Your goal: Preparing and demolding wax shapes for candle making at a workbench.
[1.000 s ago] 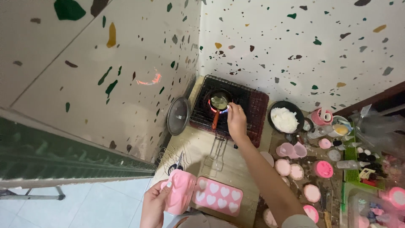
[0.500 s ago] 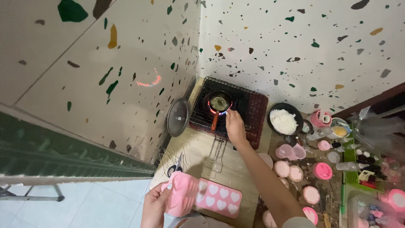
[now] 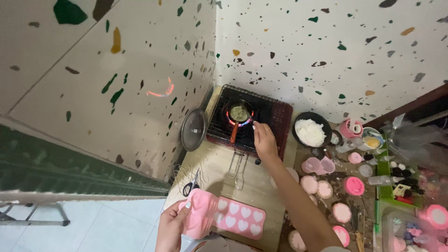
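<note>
My left hand grips a pink silicone mould at the bottom, next to a flat pink tray with white heart shapes. My right hand reaches over the wire grill of a small stove, fingers loosely apart, empty, just right of a little pan with an orange handle. The pan sits over a lit flame and holds a pale liquid.
A glass lid leans against the speckled wall at left. Scissors lie on the wooden table. A black bowl of white flakes stands right of the stove. Several pink round moulds and small bottles crowd the right side.
My right hand has drawn back from the pan toward me and to the right. The left hand still holds the pink mould. The view has shifted slightly.
</note>
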